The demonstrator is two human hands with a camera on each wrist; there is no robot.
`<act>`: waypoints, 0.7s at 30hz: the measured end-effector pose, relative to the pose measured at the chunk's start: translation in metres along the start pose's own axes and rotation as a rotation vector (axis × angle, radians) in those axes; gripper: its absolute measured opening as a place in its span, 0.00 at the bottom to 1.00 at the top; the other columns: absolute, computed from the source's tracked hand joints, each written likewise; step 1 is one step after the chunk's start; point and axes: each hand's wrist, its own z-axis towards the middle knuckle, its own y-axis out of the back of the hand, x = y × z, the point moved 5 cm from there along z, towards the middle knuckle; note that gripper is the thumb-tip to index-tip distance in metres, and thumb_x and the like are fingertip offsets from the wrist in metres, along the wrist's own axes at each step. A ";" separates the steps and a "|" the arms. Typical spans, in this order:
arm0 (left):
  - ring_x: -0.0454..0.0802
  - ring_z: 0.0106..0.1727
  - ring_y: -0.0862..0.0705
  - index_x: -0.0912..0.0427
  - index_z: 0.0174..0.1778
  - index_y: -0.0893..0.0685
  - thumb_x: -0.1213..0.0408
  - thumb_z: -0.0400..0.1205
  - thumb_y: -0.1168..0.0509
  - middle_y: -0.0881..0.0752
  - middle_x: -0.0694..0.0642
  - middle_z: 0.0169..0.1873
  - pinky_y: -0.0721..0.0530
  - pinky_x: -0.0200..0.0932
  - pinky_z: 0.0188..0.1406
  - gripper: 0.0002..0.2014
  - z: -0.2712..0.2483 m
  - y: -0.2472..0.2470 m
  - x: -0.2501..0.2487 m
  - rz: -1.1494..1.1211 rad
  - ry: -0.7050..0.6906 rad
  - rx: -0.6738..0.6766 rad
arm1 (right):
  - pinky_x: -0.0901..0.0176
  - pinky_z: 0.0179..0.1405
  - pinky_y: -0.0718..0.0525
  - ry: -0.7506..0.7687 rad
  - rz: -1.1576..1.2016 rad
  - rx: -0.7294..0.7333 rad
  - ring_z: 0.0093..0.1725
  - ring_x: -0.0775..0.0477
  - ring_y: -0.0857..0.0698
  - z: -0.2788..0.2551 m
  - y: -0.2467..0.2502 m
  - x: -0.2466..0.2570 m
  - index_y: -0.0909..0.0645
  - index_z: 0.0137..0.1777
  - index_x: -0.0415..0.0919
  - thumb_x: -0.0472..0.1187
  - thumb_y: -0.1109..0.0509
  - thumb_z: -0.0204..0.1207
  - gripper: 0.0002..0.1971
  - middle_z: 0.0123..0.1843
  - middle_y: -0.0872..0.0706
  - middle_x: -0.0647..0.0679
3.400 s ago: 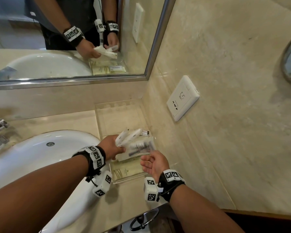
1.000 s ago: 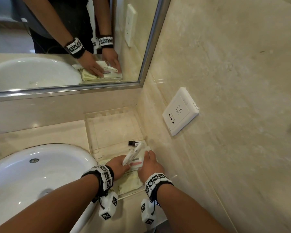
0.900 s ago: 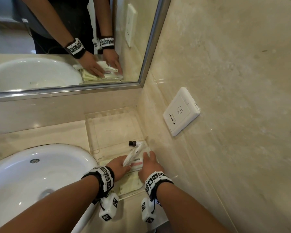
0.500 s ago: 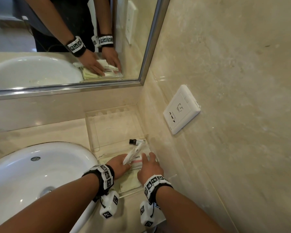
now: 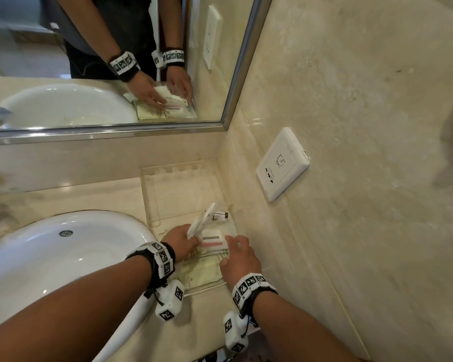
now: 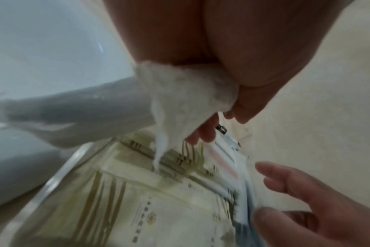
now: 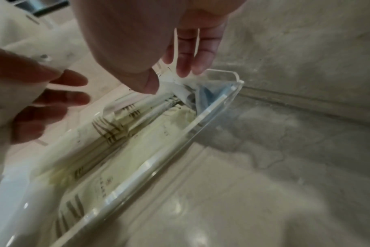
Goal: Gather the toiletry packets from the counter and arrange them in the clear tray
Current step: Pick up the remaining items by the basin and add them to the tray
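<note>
**Both hands over the packets in the tray**

Your 2 forearms reach in from the near edge, side by side, over the beige counter [image 5: 94, 197]. To their left sits the white basin [image 5: 63, 257]; above it the mirror [image 5: 102, 61] reflects both hands. A white wall socket [image 5: 281, 171] is fixed to the stone wall on the right.

The clear tray [image 5: 152, 194] lies lengthwise in the corner, its long side along the right wall. Its far half shows bare plastic; its near half holds the cream packets [image 5: 202, 270] with gold stripes, lying flat and overlapping. On top of them rests a white packet [image 5: 212, 239] with a pink and a grey bar, and just beyond it a small dark-capped tube [image 5: 220, 216].

Your left hand [image 5: 179, 242] comes down palm-first onto the stack. Its thumb and fingers are clamped on a long white sachet [image 5: 202, 223], which sticks up and tilts away from you; in the left wrist view the sachet's crumpled end [image 6: 186, 100] bunches under the palm.

Your right hand [image 5: 239, 258] hovers at the tray's right side, wrist raised. Its fingers [image 7: 188, 55] are straight and slightly apart, tips at the edges of the packets next to the tray wall, thumb [image 7: 146, 83] pointing down beside them, gripping nothing.
</note>
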 end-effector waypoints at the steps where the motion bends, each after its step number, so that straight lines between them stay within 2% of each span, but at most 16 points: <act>1: 0.53 0.36 0.11 0.57 0.50 0.14 0.59 0.82 0.32 0.10 0.55 0.36 0.12 0.48 0.45 0.07 -0.001 0.005 0.000 -0.016 0.014 -0.017 | 0.51 0.67 0.18 -0.011 0.045 0.008 0.69 0.47 0.21 0.002 0.003 0.001 0.34 0.82 0.58 0.47 0.34 0.79 0.30 0.79 0.34 0.53; 4: 0.42 0.20 0.18 0.57 0.44 0.15 0.59 0.80 0.28 0.14 0.52 0.27 0.18 0.37 0.26 0.06 -0.007 0.018 -0.001 -0.010 0.054 -0.021 | 0.48 0.61 0.13 -0.096 0.404 0.059 0.58 0.49 0.13 0.012 0.016 0.014 0.29 0.79 0.60 0.55 0.33 0.79 0.27 0.69 0.22 0.57; 6: 0.42 0.17 0.20 0.58 0.44 0.14 0.56 0.78 0.25 0.13 0.54 0.26 0.21 0.37 0.24 0.09 -0.011 0.023 -0.002 0.001 0.067 0.015 | 0.48 0.53 0.09 -0.135 0.735 0.053 0.52 0.50 0.10 0.016 0.026 0.027 0.30 0.79 0.59 0.57 0.32 0.78 0.29 0.62 0.18 0.58; 8: 0.42 0.17 0.21 0.61 0.43 0.13 0.53 0.77 0.25 0.12 0.55 0.25 0.21 0.38 0.25 0.13 -0.016 0.025 -0.002 0.015 0.062 0.059 | 0.60 0.36 0.10 -0.136 0.983 0.046 0.43 0.52 0.09 0.020 0.038 0.044 0.32 0.79 0.58 0.50 0.31 0.81 0.27 0.61 0.17 0.54; 9: 0.42 0.16 0.21 0.61 0.41 0.13 0.52 0.77 0.25 0.13 0.53 0.23 0.22 0.38 0.25 0.14 -0.018 0.025 -0.002 0.031 0.063 0.073 | 0.62 0.32 0.12 -0.137 1.062 0.061 0.41 0.50 0.10 0.024 0.040 0.051 0.34 0.81 0.58 0.47 0.30 0.82 0.28 0.62 0.17 0.50; 10: 0.41 0.16 0.21 0.60 0.39 0.13 0.52 0.77 0.25 0.15 0.51 0.20 0.22 0.37 0.25 0.14 -0.020 0.025 -0.001 0.037 0.058 0.085 | 0.58 0.32 0.10 -0.144 1.112 0.086 0.42 0.47 0.12 0.029 0.040 0.057 0.33 0.80 0.56 0.45 0.30 0.82 0.28 0.62 0.16 0.46; 11: 0.41 0.17 0.21 0.58 0.37 0.14 0.52 0.78 0.26 0.15 0.49 0.20 0.22 0.37 0.25 0.13 -0.024 0.024 -0.001 0.033 0.052 0.100 | 0.51 0.35 0.08 -0.154 1.131 0.115 0.42 0.46 0.12 0.032 0.039 0.062 0.28 0.77 0.52 0.43 0.29 0.82 0.24 0.60 0.15 0.44; 13: 0.42 0.18 0.20 0.55 0.36 0.15 0.51 0.79 0.26 0.13 0.49 0.24 0.19 0.39 0.26 0.12 -0.027 0.021 0.001 0.008 0.047 0.132 | 0.36 0.41 0.06 -0.158 1.117 0.144 0.36 0.47 0.15 0.036 0.035 0.063 0.20 0.65 0.39 0.37 0.30 0.81 0.13 0.48 0.14 0.41; 14: 0.42 0.19 0.19 0.55 0.37 0.15 0.52 0.79 0.27 0.13 0.50 0.25 0.18 0.39 0.25 0.11 -0.029 0.020 0.003 -0.017 0.055 0.145 | 0.37 0.42 0.06 -0.164 1.120 0.149 0.32 0.49 0.16 0.034 0.035 0.063 0.18 0.59 0.35 0.34 0.30 0.81 0.08 0.42 0.15 0.41; 16: 0.43 0.20 0.18 0.58 0.40 0.14 0.54 0.80 0.27 0.12 0.50 0.25 0.16 0.39 0.24 0.10 -0.032 0.019 0.007 -0.087 0.081 0.164 | 0.50 0.34 0.07 -0.171 1.115 0.125 0.27 0.49 0.17 0.031 0.035 0.057 0.17 0.49 0.33 0.30 0.31 0.81 0.02 0.34 0.18 0.40; 17: 0.44 0.22 0.17 0.59 0.43 0.13 0.55 0.80 0.27 0.12 0.52 0.27 0.14 0.41 0.26 0.11 -0.033 0.020 0.009 -0.124 0.094 0.173 | 0.55 0.30 0.09 -0.185 1.109 0.111 0.26 0.48 0.15 0.029 0.035 0.053 0.17 0.45 0.33 0.30 0.31 0.81 0.03 0.33 0.17 0.40; 19: 0.49 0.27 0.14 0.61 0.47 0.14 0.55 0.81 0.28 0.11 0.56 0.30 0.09 0.49 0.33 0.11 -0.032 0.020 0.014 -0.183 0.112 0.186 | 0.53 0.33 0.11 -0.240 1.132 0.108 0.32 0.42 0.08 0.027 0.029 0.043 0.16 0.44 0.31 0.30 0.31 0.79 0.04 0.36 0.11 0.38; 20: 0.51 0.28 0.14 0.61 0.48 0.14 0.55 0.82 0.29 0.11 0.58 0.30 0.09 0.52 0.37 0.12 -0.032 0.020 0.015 -0.198 0.119 0.195 | 0.49 0.37 0.11 -0.261 1.148 0.119 0.36 0.41 0.06 0.025 0.027 0.039 0.15 0.47 0.31 0.30 0.32 0.79 0.04 0.40 0.08 0.37; 21: 0.52 0.29 0.14 0.60 0.48 0.15 0.53 0.83 0.32 0.11 0.58 0.30 0.09 0.54 0.39 0.13 -0.031 0.020 0.015 -0.207 0.129 0.203 | 0.50 0.35 0.11 -0.276 1.162 0.131 0.37 0.41 0.06 0.024 0.026 0.036 0.14 0.50 0.31 0.30 0.32 0.80 0.05 0.43 0.07 0.36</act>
